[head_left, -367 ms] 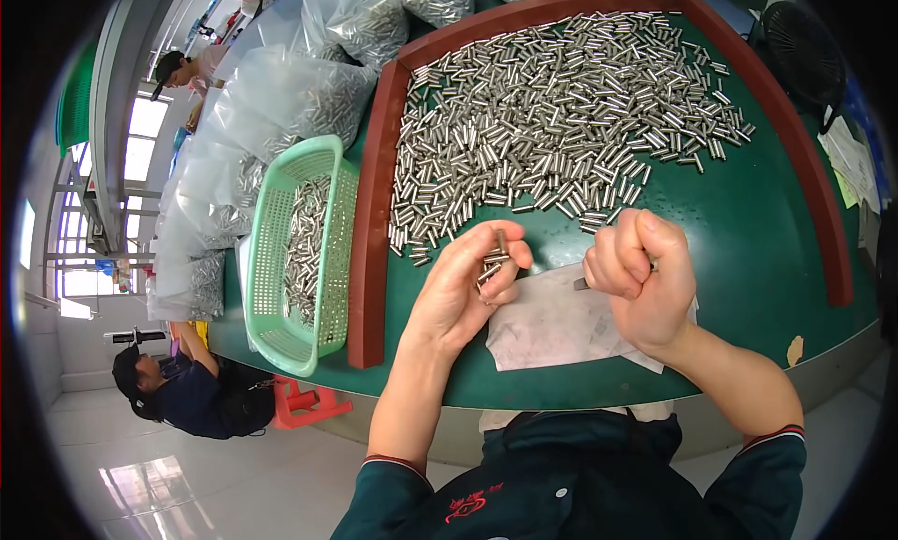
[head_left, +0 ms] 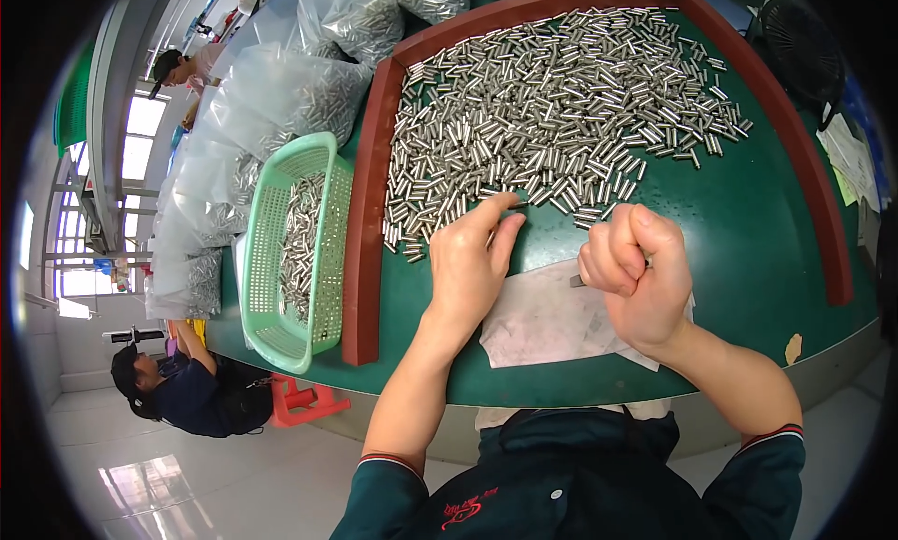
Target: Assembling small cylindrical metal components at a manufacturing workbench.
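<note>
My left hand (head_left: 468, 269) is turned back up at the near edge of a heap of short metal pins (head_left: 524, 119). Its index fingertip touches a dark pin (head_left: 520, 203), and the thumb is bent close below. The other fingers are curled under and hidden, so any pins inside do not show. My right hand (head_left: 641, 273) is a fist, thumb on top, above a stained white cloth (head_left: 533, 325). From the fist's left side sticks the end of a grey, flat-ended piece (head_left: 577, 281); the rest of it is covered by the fingers.
A brown-red raised frame (head_left: 367, 231) borders the green table (head_left: 739, 250). Left of it stands a light green basket (head_left: 334, 278) partly filled with pins. Clear bags of pins (head_left: 281, 100) lie beyond. A black fan (head_left: 800, 49) is at the far right. Other people are at the left.
My left hand has turned from palm up, with several pins showing in its curled fingers, to back up, its fingertips reaching the heap's edge. The right fist has barely moved.
</note>
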Motion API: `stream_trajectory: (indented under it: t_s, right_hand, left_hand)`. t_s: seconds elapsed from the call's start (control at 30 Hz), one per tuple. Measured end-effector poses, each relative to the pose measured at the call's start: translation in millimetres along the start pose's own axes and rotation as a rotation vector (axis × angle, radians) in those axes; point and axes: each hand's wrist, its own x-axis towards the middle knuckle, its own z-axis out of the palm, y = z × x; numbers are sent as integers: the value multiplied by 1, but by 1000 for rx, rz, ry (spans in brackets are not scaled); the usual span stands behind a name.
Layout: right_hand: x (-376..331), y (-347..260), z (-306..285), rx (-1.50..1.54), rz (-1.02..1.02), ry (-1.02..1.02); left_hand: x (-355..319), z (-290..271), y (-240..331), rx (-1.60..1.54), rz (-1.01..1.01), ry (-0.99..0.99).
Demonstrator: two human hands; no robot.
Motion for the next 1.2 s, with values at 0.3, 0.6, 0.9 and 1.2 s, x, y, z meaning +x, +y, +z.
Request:
stream_trajectory:
  t_s: [0.3,0.6,0.9,1.2]
  right_hand:
    - [1,-2,-1,35,5,35]
    - [1,-1,-3,-34,-13,-11]
    - [0,4,-3,-48,6,-37]
    - [2,6,-4,-39,-12,-55]
  left_hand:
    - [-1,2,-2,-13,127,-63]
    - [-19,-20,11,-296,176,-475]
    - [-25,-20,20,-183,-105,-425]
    - [-30,-13,23,-219,-70,-366]
